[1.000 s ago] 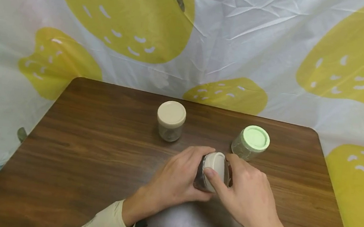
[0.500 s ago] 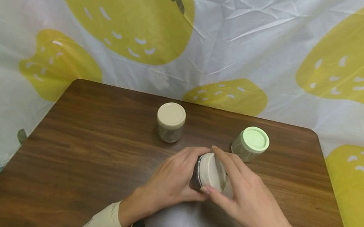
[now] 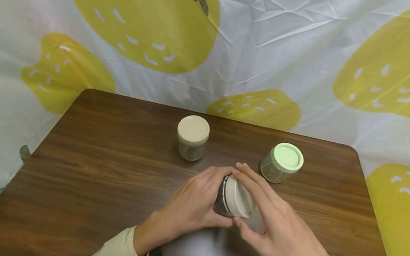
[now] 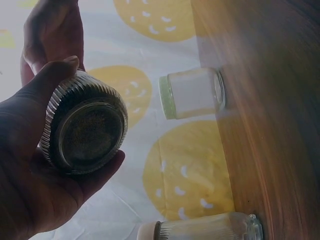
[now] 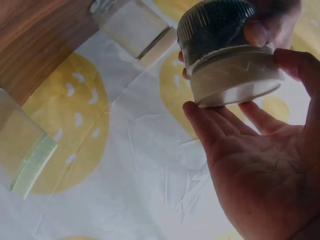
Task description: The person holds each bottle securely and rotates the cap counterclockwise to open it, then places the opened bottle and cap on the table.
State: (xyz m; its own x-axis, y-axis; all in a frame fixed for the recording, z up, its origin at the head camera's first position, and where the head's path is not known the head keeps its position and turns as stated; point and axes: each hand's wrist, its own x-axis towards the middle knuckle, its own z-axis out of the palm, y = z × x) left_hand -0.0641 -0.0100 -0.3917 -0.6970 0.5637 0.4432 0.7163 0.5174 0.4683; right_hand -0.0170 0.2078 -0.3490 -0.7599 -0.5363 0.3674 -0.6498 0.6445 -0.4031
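Observation:
A ribbed glass jar (image 3: 221,203) with dark contents is held tilted above the table, its cream lid (image 3: 236,197) facing my right hand. My left hand (image 3: 193,196) grips the jar's body, thumb on one side and fingers on the other. In the left wrist view the jar's round base (image 4: 90,135) shows. My right hand (image 3: 280,229) spans the lid with thumb and fingertips at its edge; the palm stands apart from the lid top. The lid sits on the jar in the right wrist view, where the jar's dark ribbed side (image 5: 212,27) is visible.
On the brown wooden table (image 3: 109,168), a jar with a cream lid (image 3: 192,137) stands behind my hands. A clear jar with a green lid (image 3: 282,162) stands at the back right. A white cloth with yellow lemons (image 3: 145,20) hangs behind the table.
My right thumb has moved off the lid's top to its lower edge, and the right fingers have shifted left along its upper edge. My left hand keeps its grip with little movement.

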